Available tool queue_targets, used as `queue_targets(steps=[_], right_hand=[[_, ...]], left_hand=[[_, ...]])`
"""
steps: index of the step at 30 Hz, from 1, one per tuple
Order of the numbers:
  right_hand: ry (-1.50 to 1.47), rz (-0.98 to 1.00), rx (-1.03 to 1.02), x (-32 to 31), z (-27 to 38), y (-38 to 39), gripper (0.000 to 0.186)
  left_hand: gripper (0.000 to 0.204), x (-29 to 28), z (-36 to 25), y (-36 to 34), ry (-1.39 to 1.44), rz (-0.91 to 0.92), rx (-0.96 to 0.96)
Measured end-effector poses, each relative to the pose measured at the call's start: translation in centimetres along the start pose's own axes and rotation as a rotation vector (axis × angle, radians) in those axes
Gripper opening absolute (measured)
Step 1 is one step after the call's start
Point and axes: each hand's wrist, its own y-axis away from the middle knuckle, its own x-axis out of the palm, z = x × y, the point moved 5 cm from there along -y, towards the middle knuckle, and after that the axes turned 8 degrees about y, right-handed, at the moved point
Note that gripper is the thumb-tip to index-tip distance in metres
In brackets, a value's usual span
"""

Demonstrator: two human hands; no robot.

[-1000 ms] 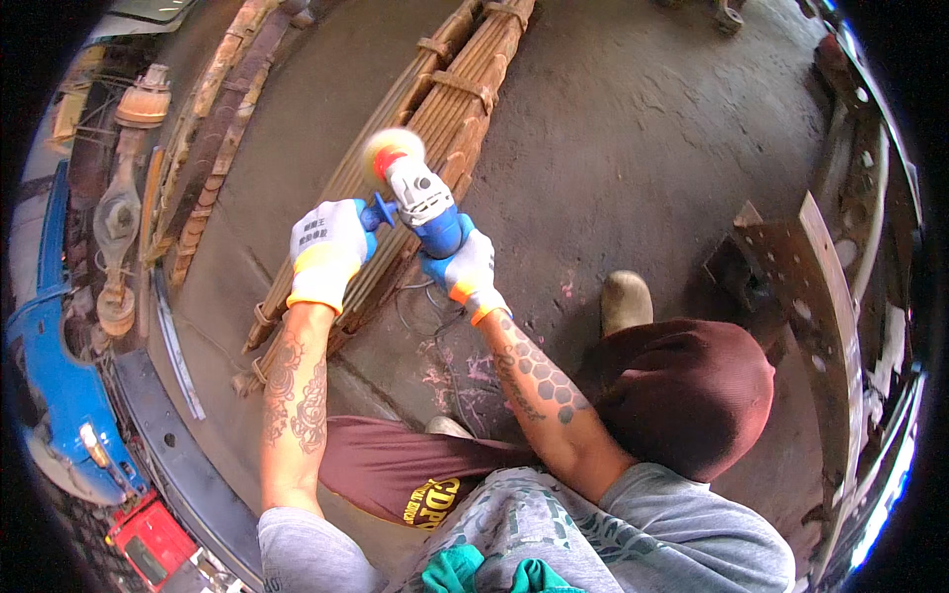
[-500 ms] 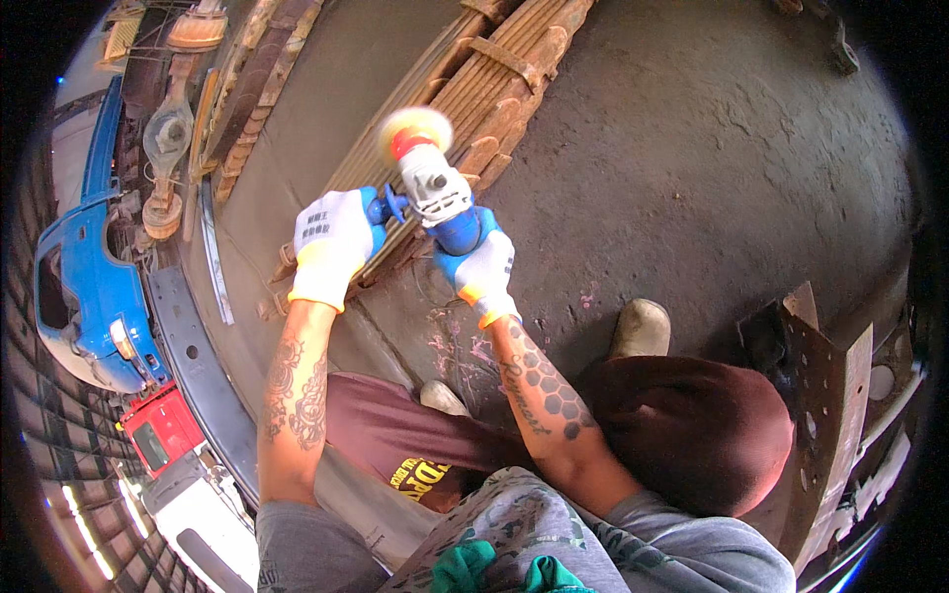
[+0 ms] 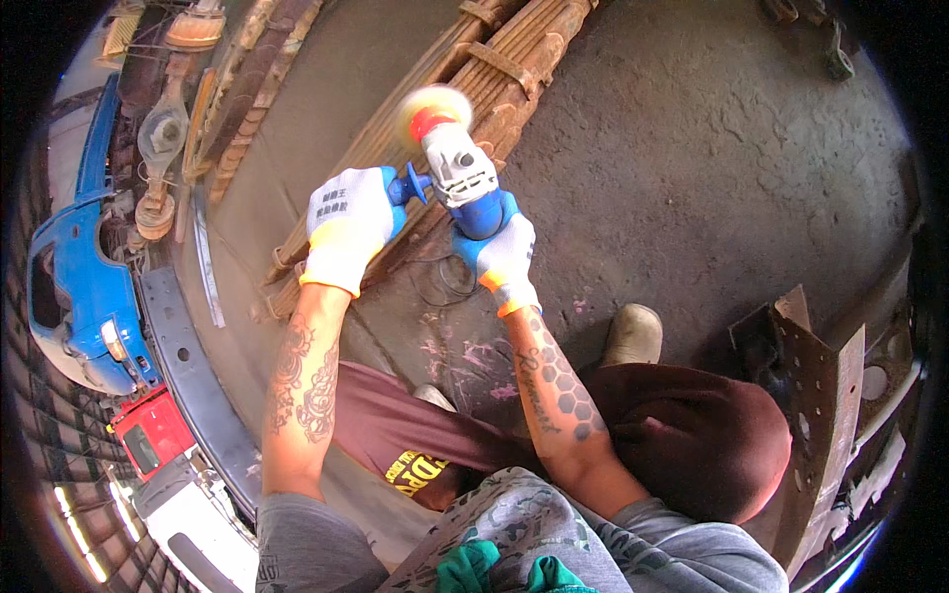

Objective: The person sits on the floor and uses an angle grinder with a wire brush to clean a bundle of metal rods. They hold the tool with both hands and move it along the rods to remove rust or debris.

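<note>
An angle grinder (image 3: 460, 176) with a white head and blue body is held out in front of me. On its far end a pale round brush or disc (image 3: 435, 105) is blurred by spinning, with an orange-red part beneath it. My left hand (image 3: 346, 225), in a white and blue glove, wraps round the blue side handle. My right hand (image 3: 506, 255), gloved likewise, grips the blue body. In the view, the spinning end overlaps a stack of rusty leaf springs (image 3: 529, 64) on the floor; whether it touches them I cannot tell.
More rusty leaf springs (image 3: 235, 114) and an axle housing (image 3: 163, 133) lie at the far left. A blue vehicle cab (image 3: 99, 301) and a dark curved beam (image 3: 188, 346) stand nearer on that side. A perforated metal beam (image 3: 822, 425) is at my right. A thin cable (image 3: 450, 292) loops below the grinder.
Both hands and the grinder have shifted to the right in the picture. The spinning end has also moved a little farther along the leaf springs, and both grips stay the same.
</note>
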Motion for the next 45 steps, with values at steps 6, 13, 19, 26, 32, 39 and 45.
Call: queue_targets(steps=[6, 13, 19, 26, 32, 39, 45], right_hand=[[0.026, -0.023, 0.005, -0.4, -0.5, -1.2, 0.055], [0.015, -0.006, 0.017, 0.4, -0.3, 0.5, 0.052], [-0.011, 0.031, 0.025, 2.8, -0.7, 3.3, 0.051], [-0.035, 0.072, 0.023, 6.8, -2.4, 5.8, 0.056], [-0.008, 0.144, -0.005, 10.0, -3.3, 7.5, 0.051], [0.053, 0.184, -0.083, 14.8, -5.5, 9.6, 0.061], [0.038, 0.235, -0.090, 17.6, -5.1, 11.3, 0.050]], left_hand=[[0.021, -0.7, -1.0, -0.8, 0.010, 0.023, 0.000], [0.023, 0.8, 0.9, 0.3, 0.017, 0.032, -0.035], [0.016, 2.5, 3.5, 2.7, 0.043, 0.038, -0.038], [0.017, 5.4, 7.1, 4.4, 0.025, 0.078, -0.056], [0.019, 8.7, 10.8, 6.1, 0.057, 0.080, -0.107], [0.023, 12.0, 14.9, 8.6, 0.090, 0.116, -0.165], [0.025, 14.2, 19.0, 10.4, 0.100, 0.085, -0.195]])
